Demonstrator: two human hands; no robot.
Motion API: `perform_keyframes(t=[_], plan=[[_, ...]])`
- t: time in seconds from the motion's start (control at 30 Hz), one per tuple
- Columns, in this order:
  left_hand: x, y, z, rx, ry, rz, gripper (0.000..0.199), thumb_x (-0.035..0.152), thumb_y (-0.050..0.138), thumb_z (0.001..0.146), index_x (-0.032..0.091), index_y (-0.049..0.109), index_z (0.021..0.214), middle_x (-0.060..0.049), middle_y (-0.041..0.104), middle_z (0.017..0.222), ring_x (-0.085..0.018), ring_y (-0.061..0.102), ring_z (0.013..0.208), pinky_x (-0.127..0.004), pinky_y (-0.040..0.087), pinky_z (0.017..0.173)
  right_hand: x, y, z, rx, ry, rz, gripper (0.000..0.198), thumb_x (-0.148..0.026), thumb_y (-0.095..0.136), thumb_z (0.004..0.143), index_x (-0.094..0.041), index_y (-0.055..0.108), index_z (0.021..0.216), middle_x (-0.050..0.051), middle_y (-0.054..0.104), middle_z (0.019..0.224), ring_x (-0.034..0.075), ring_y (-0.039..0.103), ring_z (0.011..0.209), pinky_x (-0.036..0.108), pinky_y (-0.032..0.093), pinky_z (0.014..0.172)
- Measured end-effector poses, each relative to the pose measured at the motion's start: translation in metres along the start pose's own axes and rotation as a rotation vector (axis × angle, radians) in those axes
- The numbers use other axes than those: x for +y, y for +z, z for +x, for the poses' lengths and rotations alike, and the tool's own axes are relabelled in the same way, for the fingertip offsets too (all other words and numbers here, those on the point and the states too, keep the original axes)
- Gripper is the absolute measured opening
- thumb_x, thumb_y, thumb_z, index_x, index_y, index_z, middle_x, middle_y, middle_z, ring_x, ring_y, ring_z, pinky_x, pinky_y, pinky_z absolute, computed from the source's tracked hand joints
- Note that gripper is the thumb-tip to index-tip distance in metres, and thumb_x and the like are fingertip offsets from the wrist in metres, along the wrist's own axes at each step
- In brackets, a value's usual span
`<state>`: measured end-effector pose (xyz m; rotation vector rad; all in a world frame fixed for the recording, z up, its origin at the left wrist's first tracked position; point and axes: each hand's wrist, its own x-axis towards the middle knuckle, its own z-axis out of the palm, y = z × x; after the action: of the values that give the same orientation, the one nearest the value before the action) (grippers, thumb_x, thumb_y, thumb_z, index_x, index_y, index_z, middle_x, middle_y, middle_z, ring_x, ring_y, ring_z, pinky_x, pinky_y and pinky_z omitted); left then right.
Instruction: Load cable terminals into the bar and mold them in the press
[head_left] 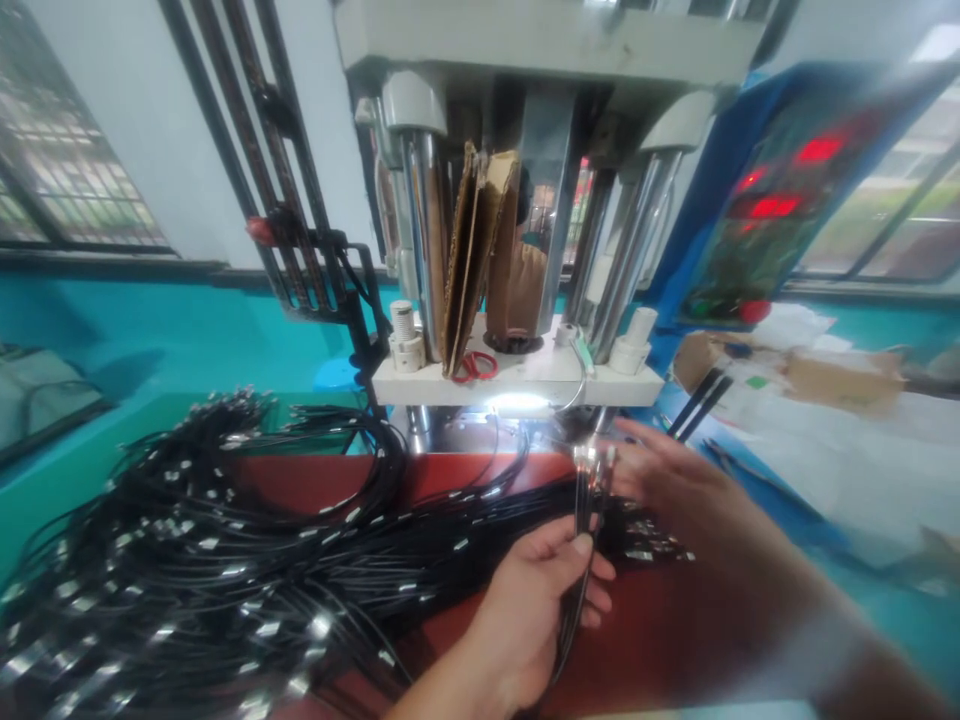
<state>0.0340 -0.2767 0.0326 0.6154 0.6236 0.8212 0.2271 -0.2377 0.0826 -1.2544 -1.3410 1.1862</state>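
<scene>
Head view: left hand (529,595) pinches cables (581,500), ends (587,457) above fingers (576,551), likely for evenness; right hand (671,475) blurred, finger state unclear.

From my end I see a red tabletop (664,630). A large tangled heap of black cables (285,560) with shiny tags covers its left side, and I follow a straighter cable bundle (450,530) across toward the right.

Black cable bunch (582,500) | near-upright | shiny ends (588,458) up | in left fingers (568,562)
</scene>
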Motion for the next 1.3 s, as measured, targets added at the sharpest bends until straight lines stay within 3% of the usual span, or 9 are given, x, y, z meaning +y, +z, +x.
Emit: perform_keyframes(t=[0.2,0.33,0.47,0.53,0.7,0.83,0.93,1.07,1.3], plan=[[-0.004,0.01,0.005,0.121,0.066,0.089,0.025,0.03,0.062,0.083,0.012,0.061,0.101,-0.007,0.062,0.094,-0.013,0.063,0.066,-0.027,0.049,0.063,0.003,0.033,0.001,-0.116,-0.04,-0.072,0.037,-0.03,0.065,0.081,-0.021,0.056,0.116,0.004,0.071,0.098,0.022,0.069,0.085,0.035,0.057,0.073],[-0.004,0.013,0.008,0.133,0.089,0.142,0.02,0.028,0.063,0.081,0.013,0.057,0.093,-0.004,0.06,0.086,-0.013,0.063,0.062,-0.025,0.049,0.058,0.0,0.033,0.003,-0.03,-0.091,-0.122,0.052,-0.031,0.064,0.082,-0.025,0.045,0.131,0.005,0.067,0.113,0.02,0.068,0.09,0.034,0.057,0.077],[-0.007,0.015,0.014,0.091,0.03,0.171,0.023,0.026,0.064,0.077,0.014,0.054,0.094,-0.004,0.061,0.083,-0.011,0.059,0.054,-0.022,0.042,0.049,0.001,0.042,-0.002,0.03,-0.102,-0.243,0.031,-0.04,0.051,0.091,-0.023,0.056,0.116,0.002,0.071,0.088,0.018,0.069,0.076,0.032,0.056,0.071],[-0.008,0.017,0.019,0.065,0.006,0.202,0.02,0.023,0.063,0.077,0.012,0.055,0.091,-0.005,0.062,0.077,-0.01,0.056,0.052,-0.021,0.04,0.048,0.005,0.049,-0.007,0.03,-0.081,-0.288,0.027,-0.042,0.047,0.092,-0.024,0.058,0.108,0.0,0.069,0.079,0.017,0.069,0.072,0.027,0.055,0.063],[-0.01,0.018,0.022,0.102,0.078,0.175,0.014,0.024,0.059,0.08,0.012,0.054,0.085,-0.003,0.059,0.072,-0.008,0.054,0.053,-0.019,0.037,0.048,0.014,0.047,-0.005,-0.021,-0.015,-0.417,0.036,-0.054,0.041,0.092,-0.024,0.055,0.106,0.002,0.069,0.095,0.01,0.059,0.045,0.021,0.041,0.035],[-0.017,0.011,0.01,0.085,-0.089,0.082,0.017,0.027,0.06,0.081,0.015,0.05,0.089,-0.004,0.061,0.075,-0.011,0.057,0.052,-0.021,0.04,0.046,0.019,0.028,0.04,-0.144,-0.198,-0.835,0.054,-0.04,0.014,0.1,-0.018,0.064,0.101,0.006,0.071,0.095,0.015,0.067,0.079,0.026,0.051,0.07],[-0.021,0.005,0.007,0.102,-0.181,0.059,0.016,0.023,0.061,0.081,0.013,0.051,0.089,-0.005,0.062,0.075,-0.014,0.061,0.057,-0.025,0.047,0.052,0.028,0.022,0.083,-0.119,-0.193,-1.073,0.034,-0.031,0.039,0.096,-0.015,0.069,0.095,0.01,0.07,0.1,0.022,0.063,0.096,0.033,0.046,0.086],[-0.02,0.001,0.012,0.134,-0.107,0.026,0.013,0.021,0.06,0.082,0.011,0.054,0.088,-0.006,0.062,0.077,-0.014,0.062,0.063,-0.027,0.05,0.061,0.043,0.032,0.112,-0.14,-0.128,-1.304,0.017,-0.027,0.061,0.085,-0.013,0.067,0.091,0.011,0.064,0.107,0.022,0.062,0.093,0.039,0.047,0.084],[-0.021,0.005,0.005,0.126,-0.057,0.143,0.019,0.028,0.064,0.077,0.015,0.051,0.085,0.001,0.057,0.072,-0.007,0.052,0.045,-0.017,0.035,0.038,0.032,0.034,0.092,-0.148,-0.158,-1.505,0.023,-0.026,0.048,0.092,-0.01,0.065,0.097,0.016,0.056,0.114,0.025,0.063,0.091,0.039,0.047,0.08]])
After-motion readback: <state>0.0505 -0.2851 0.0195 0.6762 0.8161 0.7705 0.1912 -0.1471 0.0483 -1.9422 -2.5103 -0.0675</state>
